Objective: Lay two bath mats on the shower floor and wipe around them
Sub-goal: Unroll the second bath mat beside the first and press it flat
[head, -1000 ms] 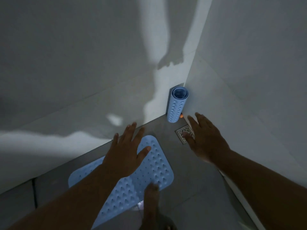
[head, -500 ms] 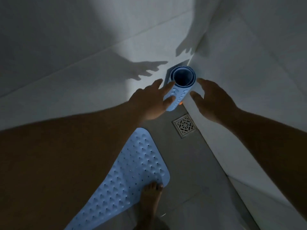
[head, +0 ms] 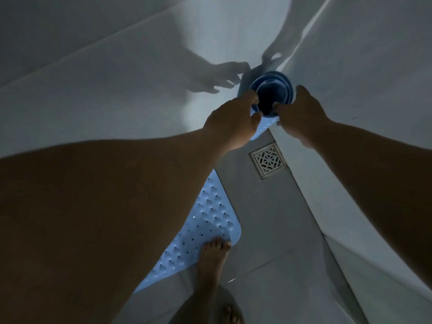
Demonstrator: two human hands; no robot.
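A: Dim shower stall, grey floor (head: 268,230), pale walls meeting in the far corner. Roll (head: 272,90) stands upright in that corner, open end facing up.

B: Hands?

A: Left hand (head: 233,123) is on the roll's left side, fingers curled at the rim. Right hand (head: 300,115) is on the right side, thumb at the rim. Both look closed around it; can't tell how firm the grip is, too dark.

B: First mat?

A: Mat (head: 210,220) lies flat along the left of the floor, mostly hidden under the left arm. Foot (head: 214,253) stands on its near corner. Second foot (head: 230,313) partly visible at the bottom edge.

B: So the step is picking up the roll. Tips?

A: My guess: lift straight up with both hands so it clears the corner, keep the coil pinched so it doesn't spring open early, then unroll on bare floor right of the mat.

B: Anything in the way?

A: Drain (head: 267,161) sits near the right wall, just in front of the roll. Laying over it would likely block water, so worth watching. Floor strip between mat and right wall looks narrow. The foot pins the mat, so shifting it needs a step off first. No cloth visible for wiping.
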